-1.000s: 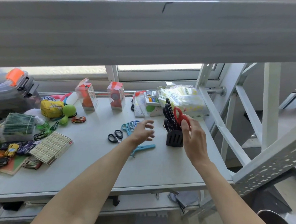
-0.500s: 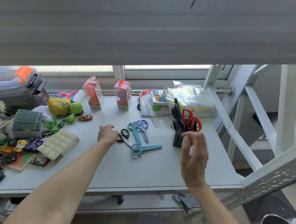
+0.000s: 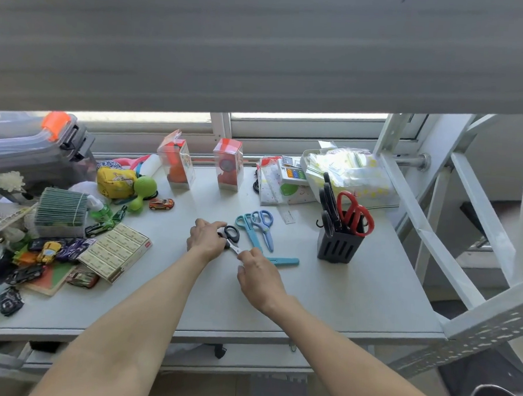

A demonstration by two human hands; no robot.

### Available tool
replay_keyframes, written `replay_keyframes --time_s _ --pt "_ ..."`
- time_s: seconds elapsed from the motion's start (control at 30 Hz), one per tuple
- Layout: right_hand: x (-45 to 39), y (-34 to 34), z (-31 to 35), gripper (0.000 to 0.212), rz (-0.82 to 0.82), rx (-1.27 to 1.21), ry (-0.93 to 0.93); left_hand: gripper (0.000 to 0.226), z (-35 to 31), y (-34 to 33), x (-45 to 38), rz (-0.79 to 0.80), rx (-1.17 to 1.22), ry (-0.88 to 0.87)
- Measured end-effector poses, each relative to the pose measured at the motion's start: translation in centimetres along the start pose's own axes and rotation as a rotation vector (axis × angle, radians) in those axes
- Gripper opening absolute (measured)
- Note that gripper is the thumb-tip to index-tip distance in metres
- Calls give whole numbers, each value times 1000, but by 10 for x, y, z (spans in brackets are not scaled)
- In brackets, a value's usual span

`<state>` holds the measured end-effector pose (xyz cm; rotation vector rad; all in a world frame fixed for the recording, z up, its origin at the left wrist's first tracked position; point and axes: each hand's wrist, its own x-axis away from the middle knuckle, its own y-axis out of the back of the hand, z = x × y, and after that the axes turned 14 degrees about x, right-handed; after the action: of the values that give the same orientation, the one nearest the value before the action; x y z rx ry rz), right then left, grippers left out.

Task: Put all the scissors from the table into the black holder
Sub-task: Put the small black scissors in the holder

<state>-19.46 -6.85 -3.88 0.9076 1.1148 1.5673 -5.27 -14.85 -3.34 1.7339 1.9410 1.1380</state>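
Small black-handled scissors [image 3: 233,234] lie on the grey table [image 3: 355,293]; my left hand [image 3: 206,238] grips them at the handle. My right hand [image 3: 258,272] rests just right of their blade tip, fingers curled, covering the handles of teal scissors [image 3: 284,261] whose closed end sticks out to the right. Whether it grips anything is hidden. Behind them lie another teal pair [image 3: 247,228] and a blue pair [image 3: 265,226], side by side. The black holder [image 3: 339,248] stands to the right, upright, with red scissors [image 3: 355,213] and black scissors [image 3: 328,201] in it.
Toy cars, a box of small packs [image 3: 115,250], a green toy and a yellow pouch crowd the table's left. Two clear boxed toys [image 3: 228,164] and a bag of packets [image 3: 349,172] stand at the back. A white metal frame [image 3: 428,233] rises on the right.
My right hand left the holder and swung down left onto the table beside the black scissors. My left hand closed on the black scissors' handle. The red scissors stay in the holder.
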Motion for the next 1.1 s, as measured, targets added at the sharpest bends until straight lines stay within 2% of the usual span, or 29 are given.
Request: replay_keyframes --time_s 0.23,0.4,0.6,0.73,0.8,0.9,1.0,1.1 --pt "-17 0 2 28 -33 91 13 43 1 1 3 31 91 60" --pt "-21 -1 11 27 -16 199 -4 6 6 8 3 86 372 169" --pt "-11 -10 12 21 -95 174 26 27 15 21 21 110 455 231" --pt "-7 -11 11 19 -165 120 55 18 16 31 34 173 560 253" --pt "-5 -9 12 14 -249 91 90 15 12 40 43 204 581 222" --pt "4 -3 6 16 -368 34 97 22 -2 54 59 316 667 138" --pt "18 6 -9 10 -468 -105 57 34 -23 56 68 482 835 112" --pt "39 18 -31 8 -552 -331 -10 39 -47 43 69 519 823 61"
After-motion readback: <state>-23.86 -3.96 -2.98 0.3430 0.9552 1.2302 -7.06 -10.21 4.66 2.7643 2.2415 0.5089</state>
